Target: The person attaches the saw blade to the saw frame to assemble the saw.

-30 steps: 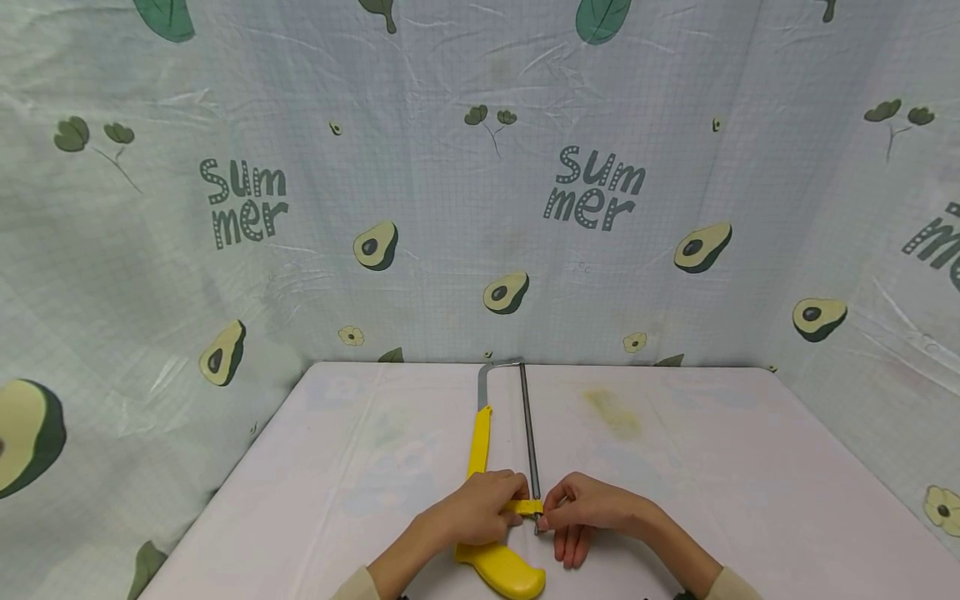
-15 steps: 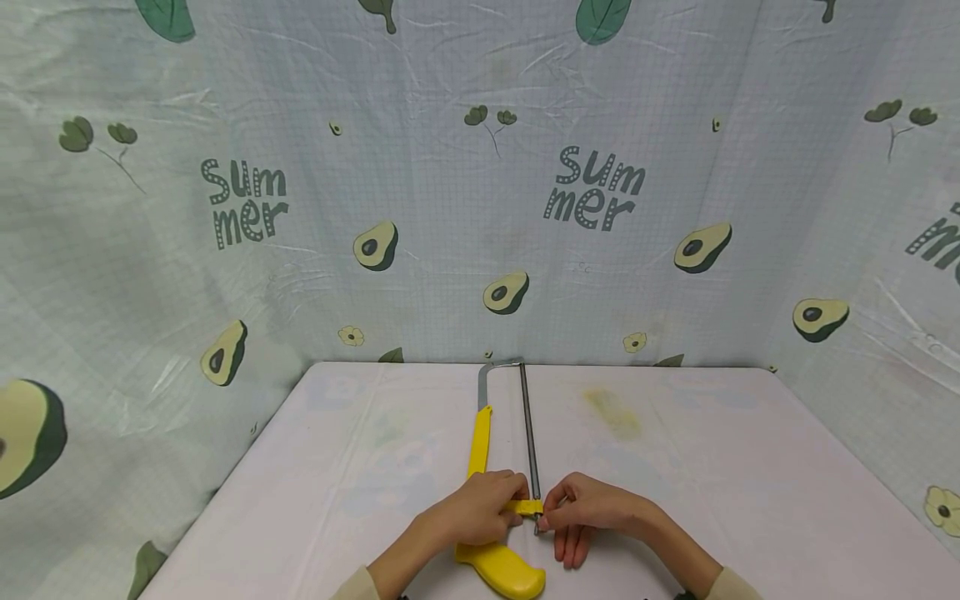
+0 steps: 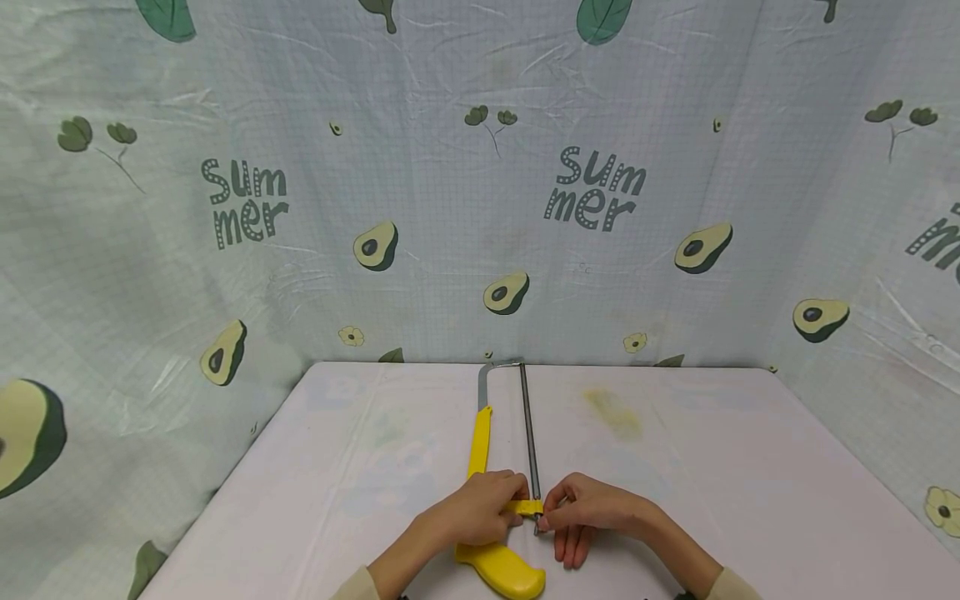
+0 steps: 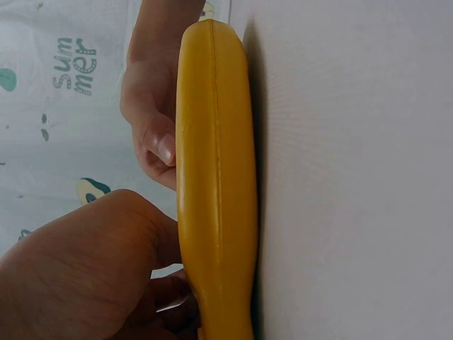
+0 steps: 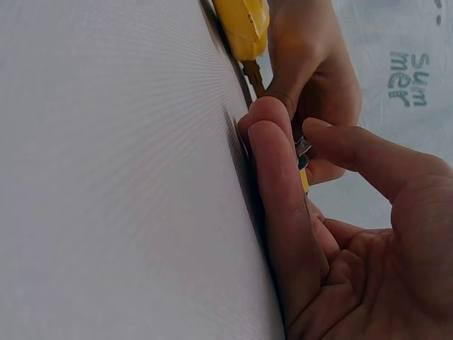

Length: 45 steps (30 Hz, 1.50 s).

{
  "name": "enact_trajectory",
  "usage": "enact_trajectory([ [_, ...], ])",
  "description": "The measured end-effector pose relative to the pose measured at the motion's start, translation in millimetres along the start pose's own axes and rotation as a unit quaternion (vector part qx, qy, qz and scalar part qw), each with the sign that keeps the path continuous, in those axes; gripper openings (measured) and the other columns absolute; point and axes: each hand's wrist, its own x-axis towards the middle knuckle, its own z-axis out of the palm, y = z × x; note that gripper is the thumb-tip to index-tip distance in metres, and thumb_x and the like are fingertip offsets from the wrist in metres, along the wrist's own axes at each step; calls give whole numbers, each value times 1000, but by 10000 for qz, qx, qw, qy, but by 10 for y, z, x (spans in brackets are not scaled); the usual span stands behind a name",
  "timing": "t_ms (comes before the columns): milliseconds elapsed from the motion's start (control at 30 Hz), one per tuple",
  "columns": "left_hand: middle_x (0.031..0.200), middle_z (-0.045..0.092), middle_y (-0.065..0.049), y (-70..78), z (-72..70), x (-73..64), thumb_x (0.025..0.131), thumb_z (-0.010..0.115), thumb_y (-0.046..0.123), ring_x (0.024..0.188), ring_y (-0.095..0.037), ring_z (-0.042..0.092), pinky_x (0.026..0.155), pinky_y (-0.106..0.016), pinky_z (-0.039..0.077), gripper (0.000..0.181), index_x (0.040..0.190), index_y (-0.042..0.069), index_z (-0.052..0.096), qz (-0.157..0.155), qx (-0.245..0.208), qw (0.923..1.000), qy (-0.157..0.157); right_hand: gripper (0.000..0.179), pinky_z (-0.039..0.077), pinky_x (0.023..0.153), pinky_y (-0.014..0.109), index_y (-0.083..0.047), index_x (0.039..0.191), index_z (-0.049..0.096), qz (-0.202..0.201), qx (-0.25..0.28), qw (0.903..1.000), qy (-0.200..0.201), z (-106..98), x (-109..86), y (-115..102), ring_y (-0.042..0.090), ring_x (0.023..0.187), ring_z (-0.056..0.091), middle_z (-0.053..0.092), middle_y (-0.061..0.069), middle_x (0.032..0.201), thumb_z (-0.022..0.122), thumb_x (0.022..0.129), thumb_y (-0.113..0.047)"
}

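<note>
A hacksaw point(image 3: 478, 442) with a yellow handle point(image 3: 511, 575) lies on the table, its grey bow at the far end and its blade point(image 3: 529, 433) along the right. My left hand point(image 3: 483, 507) grips the yellow frame just above the handle, thumb and fingers around the short arm that reaches to the blade. With thumb and forefinger, my right hand point(image 3: 596, 508) pinches the small metal fitting point(image 5: 303, 147) at the blade's near end; its other fingers lie low beside the table. The handle point(image 4: 216, 134) fills the middle of the left wrist view and hides part of the right hand.
The hacksaw rests on a white-covered table point(image 3: 675, 450) with a yellowish stain point(image 3: 613, 412) to the right of the blade. Behind and at both sides hangs a pale curtain point(image 3: 450, 183) printed with avocados and lettering.
</note>
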Motion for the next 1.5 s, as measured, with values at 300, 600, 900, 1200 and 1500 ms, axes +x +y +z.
enact_trajectory([
  [300,90,57,14,13,-13,0,97,72,20,80,-2,50,80,-19,46,12,104,23,62,-53,-14,10000,-17,24,57,55,23,1,102,67,46,49,10000,-15,-3,3,-7,7,56,71,73,3,71,66,99,-23],
  [600,91,57,14,8,-5,2,97,71,20,80,-2,50,81,-19,46,12,105,22,62,-45,-15,10000,-38,25,57,55,23,1,102,67,47,51,10000,-2,-3,2,3,8,56,71,73,4,71,66,99,-24],
  [900,91,56,14,20,-15,-7,97,71,20,81,-2,49,80,-19,46,13,105,22,62,-59,-31,10000,-51,24,56,55,22,0,102,67,63,-9,10000,55,0,8,4,8,55,71,73,4,71,66,99,-23],
  [1200,90,56,14,27,-19,-20,97,71,21,81,-2,49,81,-19,46,12,105,23,62,-54,15,10000,-29,22,56,55,22,0,101,67,119,19,9999,50,7,5,-10,8,56,71,73,3,71,66,99,-22],
  [1500,90,55,14,21,-14,-16,97,71,20,80,-2,49,80,-19,45,13,104,23,61,-48,17,10000,-14,22,56,54,22,0,101,67,152,-1,9998,107,11,5,-11,9,56,71,73,4,70,66,98,-22],
])
